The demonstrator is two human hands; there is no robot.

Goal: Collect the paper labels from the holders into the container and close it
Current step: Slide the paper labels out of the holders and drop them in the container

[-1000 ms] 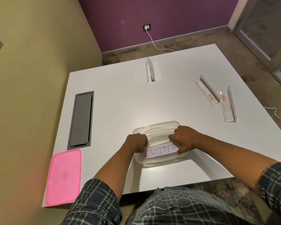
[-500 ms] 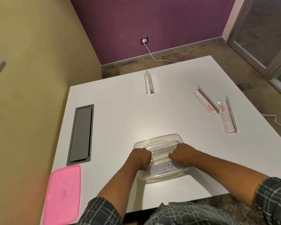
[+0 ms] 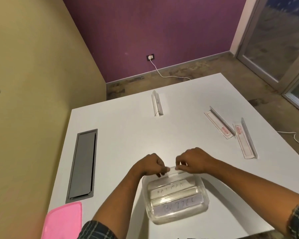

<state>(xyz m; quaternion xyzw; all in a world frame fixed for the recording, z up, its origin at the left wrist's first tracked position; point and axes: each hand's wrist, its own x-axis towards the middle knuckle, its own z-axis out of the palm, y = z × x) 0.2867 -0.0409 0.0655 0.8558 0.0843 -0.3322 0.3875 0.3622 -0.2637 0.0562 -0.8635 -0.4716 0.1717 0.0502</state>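
The left hand (image 3: 151,165) and the right hand (image 3: 192,161) had lifted out of the container (image 3: 204,190) and met just above its far rim, each with fingers pinched on one end of a small clear or pale strip (image 3: 171,169) held between them (a label or a bit of holder, too blurred to tell). Half a second before, both hands were down inside the container, pressing the labels flat. Two labels (image 3: 171,189) lay in the container, one behind the other, with handwriting facing up. That suggested the collecting was nearly done, with the strip left to deal with. Beyond the container, three holders (image 3: 157,105) sat on the tabletop (image 3: 128,135), looking empty. The pink lid (image 3: 62,221) lay left of the container at the near edge, not yet fitted, so closing remained.
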